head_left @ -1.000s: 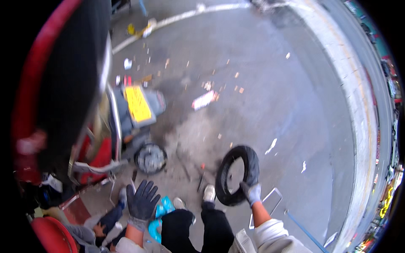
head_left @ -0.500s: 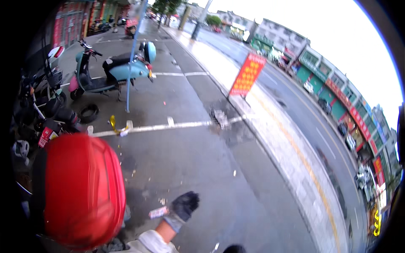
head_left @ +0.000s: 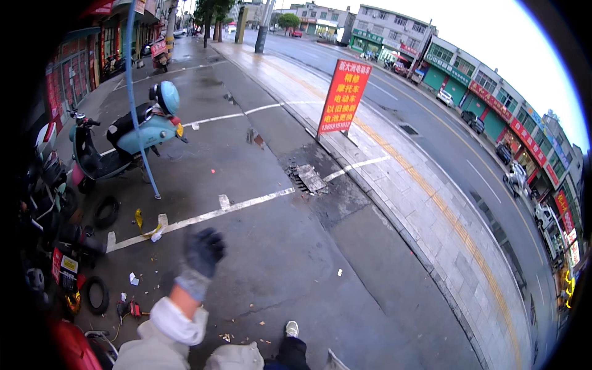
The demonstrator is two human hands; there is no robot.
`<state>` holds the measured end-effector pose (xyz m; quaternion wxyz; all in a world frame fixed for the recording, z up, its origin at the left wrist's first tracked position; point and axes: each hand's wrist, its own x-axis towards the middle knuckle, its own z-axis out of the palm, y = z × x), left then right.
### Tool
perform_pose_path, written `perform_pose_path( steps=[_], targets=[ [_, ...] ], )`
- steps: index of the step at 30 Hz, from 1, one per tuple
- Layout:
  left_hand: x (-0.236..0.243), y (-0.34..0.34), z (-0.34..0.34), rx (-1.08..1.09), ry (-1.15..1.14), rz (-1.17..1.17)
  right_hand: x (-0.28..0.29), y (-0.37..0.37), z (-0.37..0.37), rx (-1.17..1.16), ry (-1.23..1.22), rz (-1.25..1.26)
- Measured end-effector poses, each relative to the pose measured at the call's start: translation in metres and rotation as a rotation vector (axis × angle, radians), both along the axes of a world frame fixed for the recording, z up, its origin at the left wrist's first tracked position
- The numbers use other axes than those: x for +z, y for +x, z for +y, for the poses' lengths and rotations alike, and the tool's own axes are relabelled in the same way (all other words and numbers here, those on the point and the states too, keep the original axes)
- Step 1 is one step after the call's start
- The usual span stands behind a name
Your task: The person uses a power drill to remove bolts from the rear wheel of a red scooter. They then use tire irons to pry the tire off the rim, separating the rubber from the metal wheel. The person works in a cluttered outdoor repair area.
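My left hand (head_left: 206,251), in a dark grey work glove with a lighter cuff, is raised over the wet pavement. Its fingers bend loosely, a little blurred, and nothing shows in them. A pale sleeve (head_left: 154,339) covers the forearm up to a strip of bare wrist. No thing touches this hand; beyond it on the ground runs a white painted line (head_left: 203,217). My right hand is outside the picture. Low on the left, part of a red rounded shell (head_left: 73,345) shows at the rim.
A light-blue scooter (head_left: 145,131) stands behind a slanting blue pole (head_left: 137,117). Loose tyres (head_left: 97,295) and a red-and-black tool (head_left: 129,307) lie at left, near parked bikes. A broken drain cover (head_left: 308,177) lies near the kerb, below a red sign board (head_left: 345,95).
The view has swung, and the large red shell has slid mostly out at lower left. My left hand appears higher and further left. A shoe and dark trouser leg now show below.
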<state>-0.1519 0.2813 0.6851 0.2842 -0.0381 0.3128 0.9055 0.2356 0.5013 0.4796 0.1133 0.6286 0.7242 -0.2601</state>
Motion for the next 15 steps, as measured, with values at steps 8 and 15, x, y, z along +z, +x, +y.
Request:
perform_pose_path(
  steps=[8, 15],
  targets=[
    [-0.059, -0.041, -0.108, 0.453, -0.104, 0.039, 0.008, -0.099, 0.19, 0.057, 0.027, -0.012],
    [-0.061, -0.134, -0.035, 0.706, -0.11, 0.004, 0.003, -0.229, 0.367, 0.114, 0.195, -0.038]
  ],
)
